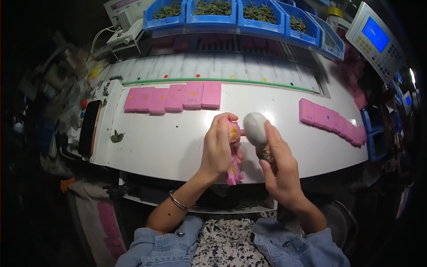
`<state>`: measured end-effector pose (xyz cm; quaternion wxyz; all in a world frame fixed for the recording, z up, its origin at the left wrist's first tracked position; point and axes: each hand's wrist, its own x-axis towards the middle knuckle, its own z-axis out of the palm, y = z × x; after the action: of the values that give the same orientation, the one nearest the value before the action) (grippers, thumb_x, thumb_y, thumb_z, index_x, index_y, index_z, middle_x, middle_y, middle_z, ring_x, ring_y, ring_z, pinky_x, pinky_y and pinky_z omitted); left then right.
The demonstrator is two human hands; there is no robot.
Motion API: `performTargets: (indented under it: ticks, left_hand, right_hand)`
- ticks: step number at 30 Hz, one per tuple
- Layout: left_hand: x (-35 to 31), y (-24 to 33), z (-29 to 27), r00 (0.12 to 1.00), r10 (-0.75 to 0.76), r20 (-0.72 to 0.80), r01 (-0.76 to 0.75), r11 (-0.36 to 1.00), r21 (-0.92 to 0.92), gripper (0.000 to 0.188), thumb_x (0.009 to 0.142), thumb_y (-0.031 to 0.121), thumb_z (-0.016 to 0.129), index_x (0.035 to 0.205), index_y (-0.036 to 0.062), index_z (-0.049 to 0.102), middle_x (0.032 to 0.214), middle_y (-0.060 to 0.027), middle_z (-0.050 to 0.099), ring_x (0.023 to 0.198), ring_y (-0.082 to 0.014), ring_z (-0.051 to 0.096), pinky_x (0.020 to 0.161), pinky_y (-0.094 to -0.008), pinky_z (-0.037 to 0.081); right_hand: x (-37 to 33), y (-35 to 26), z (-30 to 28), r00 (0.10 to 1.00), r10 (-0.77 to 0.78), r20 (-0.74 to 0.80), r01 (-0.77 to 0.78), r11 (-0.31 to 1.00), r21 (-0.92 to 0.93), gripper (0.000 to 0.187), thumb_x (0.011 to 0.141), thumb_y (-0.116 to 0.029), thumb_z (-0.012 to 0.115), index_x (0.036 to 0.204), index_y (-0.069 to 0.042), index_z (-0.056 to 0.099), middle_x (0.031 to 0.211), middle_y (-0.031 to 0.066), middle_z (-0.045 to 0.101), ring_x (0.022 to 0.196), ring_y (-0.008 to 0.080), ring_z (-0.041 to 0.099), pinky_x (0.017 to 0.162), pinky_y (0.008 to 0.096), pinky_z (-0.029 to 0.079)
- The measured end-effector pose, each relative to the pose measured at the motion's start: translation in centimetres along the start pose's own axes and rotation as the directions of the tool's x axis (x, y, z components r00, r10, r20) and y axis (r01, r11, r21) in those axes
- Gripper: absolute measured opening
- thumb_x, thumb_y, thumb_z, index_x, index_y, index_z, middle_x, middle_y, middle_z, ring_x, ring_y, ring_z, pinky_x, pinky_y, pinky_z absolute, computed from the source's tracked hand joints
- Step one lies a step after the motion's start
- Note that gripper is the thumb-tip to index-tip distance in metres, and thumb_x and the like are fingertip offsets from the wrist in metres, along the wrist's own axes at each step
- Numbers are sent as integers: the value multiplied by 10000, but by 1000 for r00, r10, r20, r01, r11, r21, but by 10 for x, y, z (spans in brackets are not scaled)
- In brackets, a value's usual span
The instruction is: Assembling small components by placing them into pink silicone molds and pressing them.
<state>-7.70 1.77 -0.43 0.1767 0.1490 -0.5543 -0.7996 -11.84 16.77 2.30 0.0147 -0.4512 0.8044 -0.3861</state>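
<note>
In my left hand point(217, 146), fingers curled, is a bent pink rubber-like block point(233, 135) with yellow showing inside; its lower end hangs below my fingers. My right hand point(281, 171) is wrapped around the brownish neck of a round grey-white pouch point(255, 128), its bulging end up. The pouch sits just right of the pink block, and whether the two touch is hard to tell. Both hands are above the near part of the white tabletop point(178, 153). On the table beyond my left hand stands a row of similar pink blocks point(176, 97).
Another pink row point(331, 118) lies at right. Behind, a green-edged white panel point(213, 66) with coloured dots sits below blue bins point(260, 20) of dull green pieces. A phone point(90, 128) leans at left; a control panel point(376, 40) stands far right. An open drawer point(200, 208) lies below.
</note>
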Motion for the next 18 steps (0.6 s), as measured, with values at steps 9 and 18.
performTargets:
  ticks: [9, 18]
  left_hand:
    - [3, -5, -6, 996, -38, 81, 32, 997, 72, 416, 971, 341, 195, 1074, -2, 407, 734, -129, 546, 427, -172, 526, 378, -255, 442]
    - [6, -2, -6, 973, -223, 65, 230, 964, -137, 445, 967, 393, 203, 1141, 23, 378, 738, -141, 546, 419, -209, 532, 383, -296, 457]
  right_hand:
    - [-1, 2, -4, 999, 35, 4, -35, 997, 68, 801, 666, 135, 523, 1400, -64, 271, 1326, 247, 361, 926, 353, 496, 844, 392, 427]
    - [-4, 1, 3, 996, 72, -56, -68, 996, 65, 785, 654, 141, 522, 1385, -63, 322, 1335, 256, 362, 921, 341, 511, 813, 374, 451]
